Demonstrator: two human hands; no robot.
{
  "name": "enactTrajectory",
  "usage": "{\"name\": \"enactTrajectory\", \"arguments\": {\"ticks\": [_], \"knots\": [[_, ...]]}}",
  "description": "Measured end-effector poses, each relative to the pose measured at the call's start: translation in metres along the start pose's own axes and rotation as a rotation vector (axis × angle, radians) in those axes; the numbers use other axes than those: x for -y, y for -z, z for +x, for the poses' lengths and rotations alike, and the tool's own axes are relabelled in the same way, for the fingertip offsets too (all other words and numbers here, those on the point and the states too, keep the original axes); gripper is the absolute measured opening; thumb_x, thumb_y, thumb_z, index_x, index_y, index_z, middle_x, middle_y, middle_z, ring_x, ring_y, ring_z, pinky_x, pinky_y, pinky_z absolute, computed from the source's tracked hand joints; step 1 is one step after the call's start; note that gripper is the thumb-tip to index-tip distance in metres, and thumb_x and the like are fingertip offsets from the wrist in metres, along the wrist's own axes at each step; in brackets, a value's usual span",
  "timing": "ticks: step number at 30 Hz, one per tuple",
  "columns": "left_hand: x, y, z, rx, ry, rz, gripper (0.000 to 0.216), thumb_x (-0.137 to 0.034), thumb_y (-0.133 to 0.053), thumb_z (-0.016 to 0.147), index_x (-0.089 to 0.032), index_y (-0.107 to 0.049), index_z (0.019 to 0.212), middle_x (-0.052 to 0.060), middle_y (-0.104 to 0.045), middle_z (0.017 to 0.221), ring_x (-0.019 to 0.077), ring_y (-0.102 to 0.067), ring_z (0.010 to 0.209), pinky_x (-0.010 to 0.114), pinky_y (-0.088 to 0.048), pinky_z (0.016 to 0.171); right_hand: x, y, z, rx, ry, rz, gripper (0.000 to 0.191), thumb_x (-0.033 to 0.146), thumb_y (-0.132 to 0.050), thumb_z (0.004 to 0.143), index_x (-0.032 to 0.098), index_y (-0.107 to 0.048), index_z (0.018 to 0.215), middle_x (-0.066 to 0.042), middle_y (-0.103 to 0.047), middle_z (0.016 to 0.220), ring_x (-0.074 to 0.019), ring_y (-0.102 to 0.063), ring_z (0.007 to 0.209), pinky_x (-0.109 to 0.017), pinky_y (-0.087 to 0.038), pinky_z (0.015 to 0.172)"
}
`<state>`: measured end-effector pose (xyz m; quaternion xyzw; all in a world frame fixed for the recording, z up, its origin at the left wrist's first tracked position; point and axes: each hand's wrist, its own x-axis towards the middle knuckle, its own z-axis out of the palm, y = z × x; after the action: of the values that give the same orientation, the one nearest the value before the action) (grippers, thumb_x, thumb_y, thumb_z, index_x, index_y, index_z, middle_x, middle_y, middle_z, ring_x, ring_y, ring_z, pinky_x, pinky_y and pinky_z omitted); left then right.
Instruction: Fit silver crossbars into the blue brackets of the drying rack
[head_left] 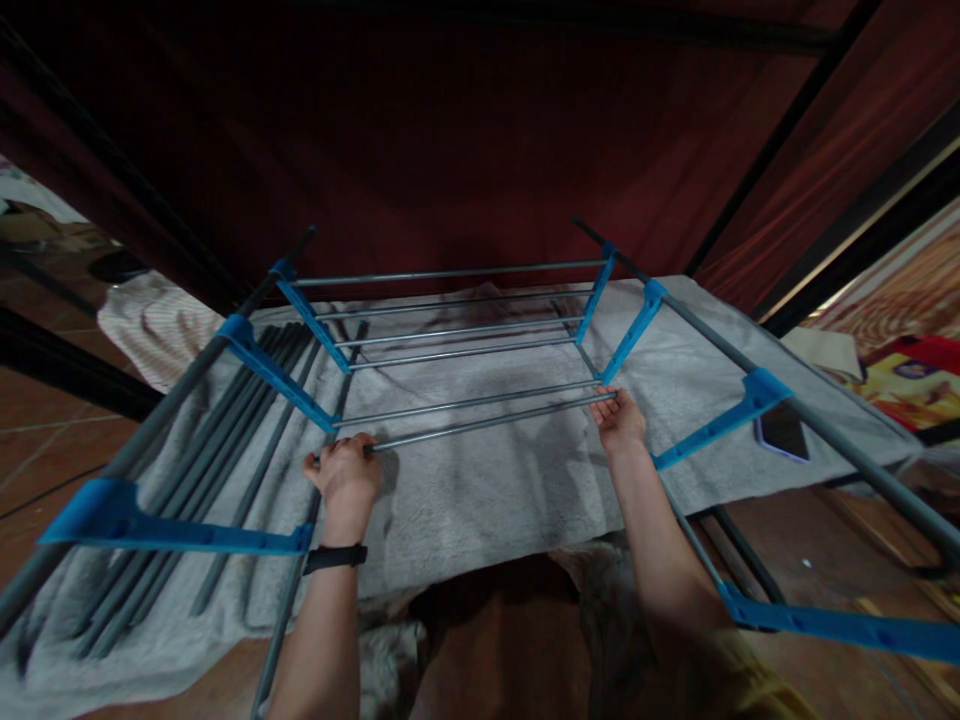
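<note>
A thin grey metal rod (480,426) runs level between my hands, in front of a partly built rack. Its left end is in my left hand (346,466), whose fingers are curled round it. My right hand (619,420), palm up, pinches its other end near a blue plastic bracket (631,335). Just behind lies a similar crossbar (465,404), reaching from that bracket to the left blue bracket (281,380). Farther back, several crossbars join the rear blue brackets (311,318). Thicker grey tubes (180,400) carry the brackets along both sides.
Several loose grey tubes (217,460) lie on the grey blanket (480,510) at left. A phone (781,434) rests on the blanket at right. Near brackets (187,533) jut inward beside my forearms. Dark red fabric (465,150) hangs behind the rack, with black frame bars around.
</note>
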<state>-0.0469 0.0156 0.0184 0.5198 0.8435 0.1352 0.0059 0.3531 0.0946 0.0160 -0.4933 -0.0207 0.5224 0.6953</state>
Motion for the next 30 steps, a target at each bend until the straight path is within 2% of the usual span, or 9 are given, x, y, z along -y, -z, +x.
{"name": "enactTrajectory", "arguments": {"ticks": [7,12,16,20,25,30], "knots": [[0.012,0.001,-0.004,-0.136,0.021,-0.102,0.013,-0.015,-0.054,0.074,-0.019,-0.066,0.079,0.016,-0.065,0.086,0.037,-0.052,0.103,0.061,-0.019,0.1,0.003,0.005,0.003,-0.015,0.027,0.026,0.03,0.025,-0.038,0.097,0.02,-0.057,0.074,0.003,-0.067,0.063,-0.0075,-0.063,0.053,-0.019,-0.055,0.056],[0.014,0.009,-0.006,-0.208,0.083,-0.148,0.012,-0.013,-0.057,0.071,-0.018,-0.063,0.079,0.016,-0.062,0.09,0.0385,-0.051,0.105,0.063,-0.021,0.098,0.005,0.009,0.008,-0.036,0.037,0.028,0.029,0.027,-0.038,0.097,0.02,-0.057,0.076,0.002,-0.066,0.063,-0.0085,-0.063,0.053,-0.021,-0.056,0.056],[0.018,0.011,-0.001,-0.138,0.172,-0.172,0.016,-0.017,-0.06,0.073,-0.018,-0.066,0.087,0.014,-0.059,0.094,0.0347,-0.056,0.093,0.054,-0.038,0.088,0.005,0.011,0.01,-0.049,0.035,0.023,0.027,0.028,-0.038,0.095,0.02,-0.056,0.076,0.002,-0.066,0.065,-0.0089,-0.064,0.054,-0.02,-0.055,0.054],[0.024,0.009,0.01,-0.117,0.181,-0.305,0.017,-0.014,-0.062,0.071,-0.018,-0.065,0.087,0.008,-0.054,0.087,0.0254,-0.056,0.082,0.042,-0.044,0.084,0.005,0.012,0.01,-0.045,0.033,0.022,0.029,0.03,-0.037,0.096,0.02,-0.056,0.077,0.001,-0.067,0.066,-0.0093,-0.064,0.055,-0.021,-0.056,0.055],[0.028,0.006,0.02,-0.202,0.346,-0.599,0.022,-0.007,-0.064,0.065,-0.019,-0.063,0.084,0.0,-0.05,0.074,0.0205,-0.054,0.073,0.038,-0.046,0.084,0.006,0.012,0.01,-0.051,0.041,0.024,0.029,0.029,-0.035,0.096,0.02,-0.056,0.077,0.001,-0.066,0.066,-0.0095,-0.065,0.057,-0.021,-0.056,0.056],[0.024,0.0,0.022,-0.342,0.438,-1.236,0.029,-0.006,-0.065,0.064,-0.018,-0.057,0.09,-0.002,-0.057,0.078,0.0149,-0.059,0.074,0.032,-0.049,0.079,0.006,0.011,0.01,-0.045,0.034,0.013,0.024,0.027,-0.038,0.094,0.021,-0.054,0.077,0.002,-0.065,0.065,-0.0092,-0.065,0.055,-0.02,-0.056,0.056]]}}
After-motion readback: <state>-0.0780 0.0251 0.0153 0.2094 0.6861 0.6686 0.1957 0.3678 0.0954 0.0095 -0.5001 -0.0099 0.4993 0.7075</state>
